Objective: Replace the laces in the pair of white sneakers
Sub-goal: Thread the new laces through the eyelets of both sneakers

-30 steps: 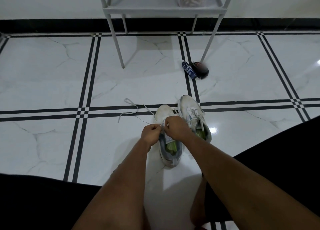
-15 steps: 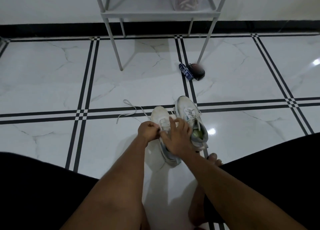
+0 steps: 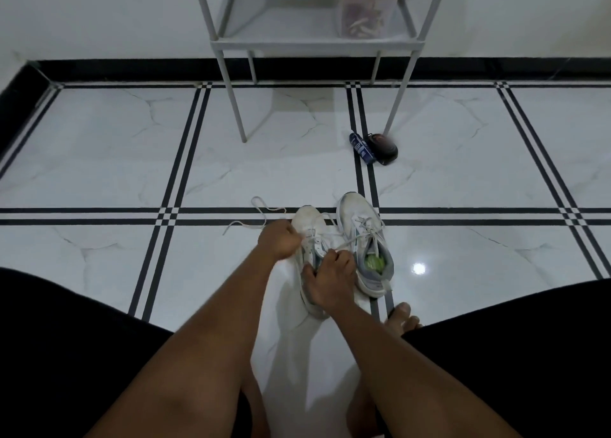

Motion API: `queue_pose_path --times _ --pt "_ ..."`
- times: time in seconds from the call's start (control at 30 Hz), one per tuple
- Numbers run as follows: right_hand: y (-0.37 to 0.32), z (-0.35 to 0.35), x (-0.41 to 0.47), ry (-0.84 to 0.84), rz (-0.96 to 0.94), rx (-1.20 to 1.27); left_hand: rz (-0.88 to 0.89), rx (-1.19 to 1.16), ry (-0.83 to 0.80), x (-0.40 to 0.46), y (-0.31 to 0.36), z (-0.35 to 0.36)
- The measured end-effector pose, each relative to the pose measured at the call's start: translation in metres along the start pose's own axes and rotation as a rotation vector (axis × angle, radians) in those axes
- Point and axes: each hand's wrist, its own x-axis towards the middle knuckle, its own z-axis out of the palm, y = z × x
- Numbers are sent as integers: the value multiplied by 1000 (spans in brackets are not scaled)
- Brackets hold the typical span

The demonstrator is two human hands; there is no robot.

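Two hands (image 3: 279, 241) newly apart

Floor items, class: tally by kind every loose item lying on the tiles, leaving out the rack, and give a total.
White lace-up sneakers: 2
Loose white shoelace: 1
Small blue printed pack: 1
Dark rounded object beside the pack: 1
Total: 5
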Motion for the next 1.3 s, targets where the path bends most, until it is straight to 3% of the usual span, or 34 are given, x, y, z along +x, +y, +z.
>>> queue_pose_path --times 0.07,0.2,0.37,0.43,0.53,0.57,0.63,0.73,0.8,0.9,0.97,1.1,1.13,1.2,1.3 --pt "-2 0 -2 -15 -4 3 56 145 -25 -7 -6 11" --pt "-7 0 -6 -10 41 20 60 162 25 -3 -1 -3" --pt "-7 1 -5 -22 77 34 98 444 56 -3 -4 -7" --pt "-6 3 -3 -26 85 53 26 22 189 -3 -3 -13" --pt "-8 4 -2 -29 107 77 -291 -999 282 2 4 -44" --pt "-9 4 -2 -28 107 70 -350 -1121 263 3 3 -51" --pt "-9 4 -2 -19 103 61 -356 -904 147 5 2 -51" --pt "-9 6 -2 -2 88 33 -122 -171 37 -1 -12 -10" --pt "-9 7 -2 1 76 21 -23 -9 49 -7 -16 13" --pt "-7 7 -2 7 70 14 -29 5 104 -3 -18 22" --pt "-6 7 -2 -1 60 7 -89 -161 110 3 -12 17" --pt "-7 5 0 -20 65 12 -452 -1143 185 0 7 -16" --pt "-6 5 0 -22 65 13 -472 -1231 193 -1 6 -21" --pt "-6 5 -1 -16 62 19 -428 -1105 160 -3 5 -23" --pt "-6 5 -2 -9 55 17 -168 -291 65 -9 -10 0"
